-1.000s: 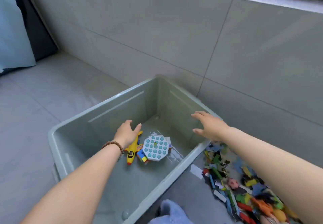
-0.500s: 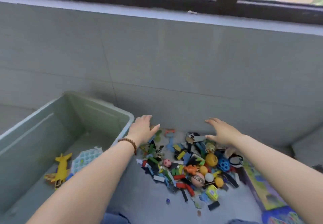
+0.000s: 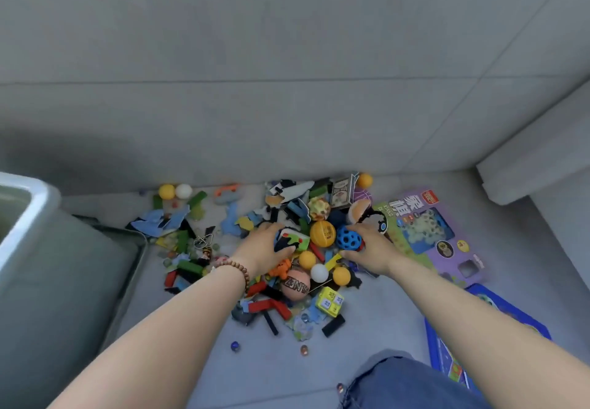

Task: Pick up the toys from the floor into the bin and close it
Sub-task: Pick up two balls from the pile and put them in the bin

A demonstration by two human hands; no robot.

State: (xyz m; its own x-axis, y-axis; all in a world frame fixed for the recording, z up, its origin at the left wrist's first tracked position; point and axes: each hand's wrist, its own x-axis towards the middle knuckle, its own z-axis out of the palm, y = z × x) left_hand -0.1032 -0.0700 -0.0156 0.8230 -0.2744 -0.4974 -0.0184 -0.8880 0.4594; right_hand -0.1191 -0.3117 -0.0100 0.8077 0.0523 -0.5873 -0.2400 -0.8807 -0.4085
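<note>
Toys (image 3: 295, 287), smooth balls and flat blocks, heap on the floor (image 3: 367, 328) right of the plastic bin (image 3: 48, 281). Left hand (image 3: 263, 247) grips a green-splashed block (image 3: 295, 238); right hand (image 3: 370, 247) clasps the holed blue ball (image 3: 349, 238); earlier both hovered spread.

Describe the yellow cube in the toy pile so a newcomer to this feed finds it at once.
Find the toy pile on the floor against the grey wall and go to its edge nearest the camera. The yellow cube lies right of the pink lettered ball and below a white ball. It is the only boxy yellow piece, with green squares on its faces; its neighbours are round.
</note>
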